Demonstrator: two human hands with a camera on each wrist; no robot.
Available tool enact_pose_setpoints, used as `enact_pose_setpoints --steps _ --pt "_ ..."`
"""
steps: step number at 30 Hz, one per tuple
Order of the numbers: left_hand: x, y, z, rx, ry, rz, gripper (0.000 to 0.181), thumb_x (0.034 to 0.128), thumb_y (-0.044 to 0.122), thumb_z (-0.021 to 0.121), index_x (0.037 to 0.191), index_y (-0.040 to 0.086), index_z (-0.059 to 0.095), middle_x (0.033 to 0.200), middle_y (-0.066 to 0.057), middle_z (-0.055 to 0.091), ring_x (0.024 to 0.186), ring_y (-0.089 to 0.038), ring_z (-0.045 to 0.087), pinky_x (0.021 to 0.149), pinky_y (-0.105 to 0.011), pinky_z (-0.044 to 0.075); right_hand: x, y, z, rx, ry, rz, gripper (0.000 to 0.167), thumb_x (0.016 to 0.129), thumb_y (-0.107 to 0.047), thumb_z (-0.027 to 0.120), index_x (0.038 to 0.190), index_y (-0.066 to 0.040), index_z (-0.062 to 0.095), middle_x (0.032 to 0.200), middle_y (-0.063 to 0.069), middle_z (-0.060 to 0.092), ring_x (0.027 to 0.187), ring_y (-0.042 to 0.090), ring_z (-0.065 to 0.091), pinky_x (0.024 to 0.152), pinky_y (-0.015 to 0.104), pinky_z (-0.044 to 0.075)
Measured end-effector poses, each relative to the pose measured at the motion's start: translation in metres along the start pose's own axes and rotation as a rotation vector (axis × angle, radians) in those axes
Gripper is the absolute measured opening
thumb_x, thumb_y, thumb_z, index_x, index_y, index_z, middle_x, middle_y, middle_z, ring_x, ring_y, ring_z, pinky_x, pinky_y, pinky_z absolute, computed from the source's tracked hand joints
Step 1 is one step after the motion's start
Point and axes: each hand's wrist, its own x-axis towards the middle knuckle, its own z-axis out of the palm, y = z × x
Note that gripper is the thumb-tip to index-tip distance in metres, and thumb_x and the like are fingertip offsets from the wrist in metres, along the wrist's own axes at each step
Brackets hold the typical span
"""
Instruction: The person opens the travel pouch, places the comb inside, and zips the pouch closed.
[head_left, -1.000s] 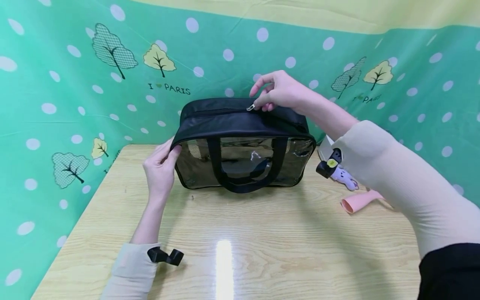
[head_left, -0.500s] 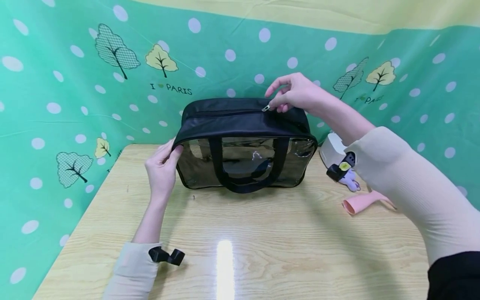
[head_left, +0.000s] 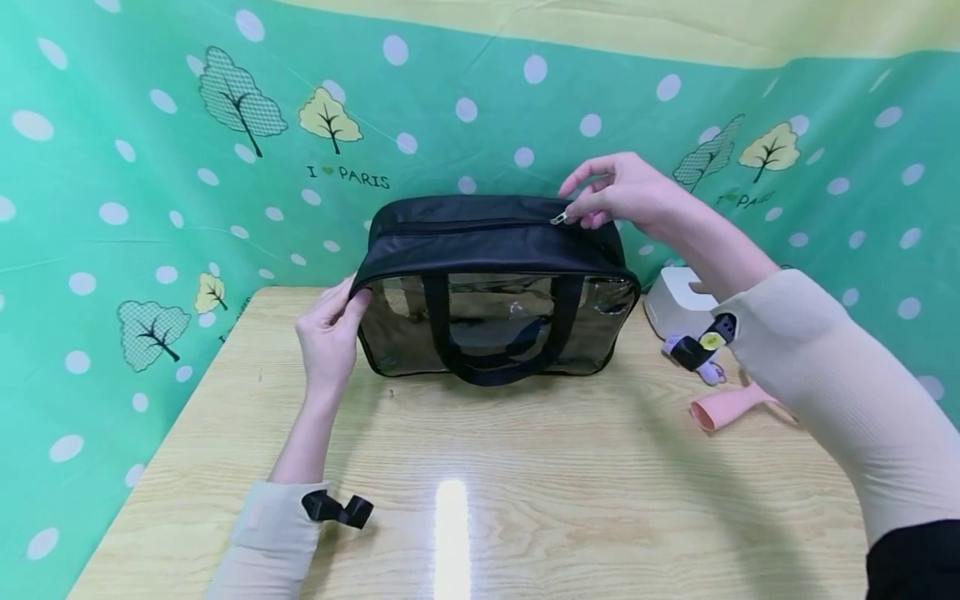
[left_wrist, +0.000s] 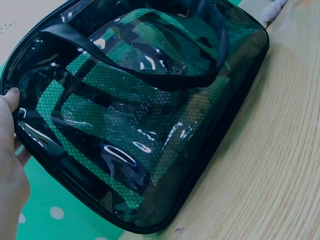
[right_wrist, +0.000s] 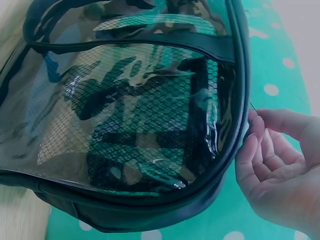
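Observation:
A black bag (head_left: 472,250) with a see-through front panel and a black carrying handle (head_left: 491,375) stands upright at the back of the table. My left hand (head_left: 330,337) pinches the bag's left upper edge; its thumb lies on the front side, as the left wrist view also shows. At the right part of the bag's top, my right hand (head_left: 618,196) pinches a silver zipper pull (head_left: 558,219) between thumb and finger. The zipper line behind the pull looks closed. Mesh shows through the clear panel (right_wrist: 135,100) in the right wrist view.
On the right stand a white rounded container (head_left: 678,300) and a small purple plush charm (head_left: 705,369), partly behind the wrist camera. A pink cone-shaped item (head_left: 723,408) lies nearer. The wooden table (head_left: 525,483) meets a green dotted cloth (head_left: 480,83) behind.
My right hand has drawn the zipper pull rightward along the bag's top. The left hand keeps its hold on the left edge. The view has shifted slightly.

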Motion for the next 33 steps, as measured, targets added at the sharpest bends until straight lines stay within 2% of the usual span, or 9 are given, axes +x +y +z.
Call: enact_pose_setpoints --steps 4,17,24,33 --pt "-0.001 0.000 0.000 0.000 -0.003 -0.003 0.025 0.0963 0.015 0.073 0.121 0.019 0.078 0.123 -0.010 0.076 0.120 -0.008 0.068 0.099 -0.019 0.054 -0.003 0.006 -0.005 0.054 0.003 0.009 0.031 0.094 -0.009 0.073 0.122 -0.004 0.062 0.086 0.001 0.077 0.068 0.016 0.065 0.066 0.027 0.057" --pt "-0.001 0.000 -0.001 -0.008 0.000 0.001 0.025 0.0960 0.013 0.073 0.121 0.017 0.078 0.121 -0.004 0.077 0.119 -0.009 0.068 0.100 -0.020 0.054 -0.013 0.028 -0.020 0.138 0.013 0.035 0.031 0.095 -0.009 0.072 0.124 -0.005 0.061 0.086 0.000 0.077 0.069 0.015 0.066 0.064 0.022 0.056" --pt "-0.002 -0.001 0.000 -0.007 0.004 0.009 0.025 0.0958 0.014 0.073 0.121 0.017 0.078 0.122 -0.010 0.076 0.118 -0.009 0.068 0.099 -0.021 0.055 -0.017 0.040 -0.027 0.174 0.027 0.045 0.030 0.096 -0.008 0.071 0.124 -0.006 0.060 0.083 -0.001 0.077 0.068 0.013 0.064 0.065 0.023 0.055" --pt "-0.003 -0.002 -0.001 -0.005 -0.004 -0.004 0.025 0.0963 0.016 0.073 0.121 0.020 0.078 0.123 -0.011 0.076 0.118 -0.010 0.068 0.098 -0.020 0.054 -0.020 0.055 -0.034 0.218 0.031 0.062 0.021 0.098 -0.006 0.068 0.118 -0.009 0.065 0.085 0.000 0.073 0.068 0.012 0.063 0.062 0.025 0.054"
